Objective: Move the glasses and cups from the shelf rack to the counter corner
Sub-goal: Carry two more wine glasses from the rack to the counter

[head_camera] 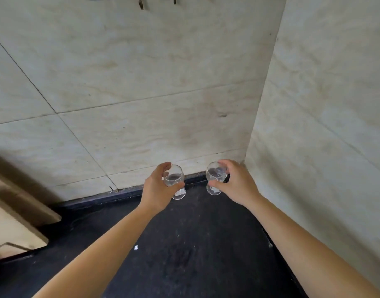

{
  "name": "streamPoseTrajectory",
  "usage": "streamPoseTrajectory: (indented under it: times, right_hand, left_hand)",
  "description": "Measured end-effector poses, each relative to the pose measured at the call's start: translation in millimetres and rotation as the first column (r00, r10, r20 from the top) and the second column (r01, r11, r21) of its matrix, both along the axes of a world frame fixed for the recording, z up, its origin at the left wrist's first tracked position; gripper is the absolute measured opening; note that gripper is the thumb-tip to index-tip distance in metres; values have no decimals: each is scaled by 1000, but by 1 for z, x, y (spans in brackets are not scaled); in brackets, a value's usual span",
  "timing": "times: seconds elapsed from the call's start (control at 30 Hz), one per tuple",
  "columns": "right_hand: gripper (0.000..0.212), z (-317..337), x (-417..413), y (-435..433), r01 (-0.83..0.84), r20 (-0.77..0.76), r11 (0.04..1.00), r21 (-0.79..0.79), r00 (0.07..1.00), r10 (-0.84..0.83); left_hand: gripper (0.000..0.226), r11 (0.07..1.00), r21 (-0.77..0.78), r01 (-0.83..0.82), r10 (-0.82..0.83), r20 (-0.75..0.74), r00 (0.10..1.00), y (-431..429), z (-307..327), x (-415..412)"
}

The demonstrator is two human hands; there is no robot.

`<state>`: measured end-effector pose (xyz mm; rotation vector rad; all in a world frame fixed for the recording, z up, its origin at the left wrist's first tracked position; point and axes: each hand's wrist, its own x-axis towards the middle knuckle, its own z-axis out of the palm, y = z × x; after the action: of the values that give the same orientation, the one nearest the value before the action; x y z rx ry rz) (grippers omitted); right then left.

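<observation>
Two pale tiled walls, the back wall (131, 82) and the side wall (324, 104), meet in a corner (244, 162) above a black counter (195, 244). Far left of the corner, a wooden board (19, 222) leans against the back wall at the counter's edge.

Both bare forearms reach in from the near side toward the corner. The left hand (156, 190) is left of the corner and just in front of the back wall. Its fingers and thumb curl round the bowl of the left glass (175, 179), a small clear stemmed glass held upright on the side of the hand nearer the corner. The right hand (236, 183) is just in front of the corner. It grips the right glass (214, 175), a matching one, with fingers over the rim and thumb across the lower bowl. This glass sits on the side of the hand away from the corner.

The glasses are upright, near each other but apart, between the two hands. Their feet are low over the counter strip beside the back wall; whether they touch it cannot be told.

A white speck (136, 247) lies on the counter well in front of the corner. Hooks (141, 4) hang high on the back wall.
</observation>
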<state>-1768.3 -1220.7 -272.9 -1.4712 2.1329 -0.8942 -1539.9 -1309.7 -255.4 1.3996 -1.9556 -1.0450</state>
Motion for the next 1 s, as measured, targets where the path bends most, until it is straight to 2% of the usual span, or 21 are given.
streamPoseTrajectory:
  times: [0.17, 0.33, 0.47, 0.67, 1.0]
  right_hand:
    - [70, -51, -8, -37, -75, -54, 987, 143, 995, 84]
    - [66, -92, -8, -71, -50, -121, 972, 228, 990, 80]
    - [67, -112, -6, -89, 5, -158, 968, 249, 987, 35]
    - [70, -129, -1, -104, -25, -242, 957, 288, 965, 98]
    - [73, -135, 3, -105, -4, -213, 964, 267, 975, 63]
  left_hand:
    - [59, 997, 74, 23, -29, 82, 996, -32, -56, -17]
    - [58, 989, 147, 19, -31, 82, 996, -53, -106, -30]
    - [56, 986, 163, 27, -45, 105, 993, -69, -130, -43]
    - [67, 989, 138, 56, -78, 160, 984, -85, -154, -60]
    - [77, 988, 135, 75, -94, 147, 985, -96, -166, -65]
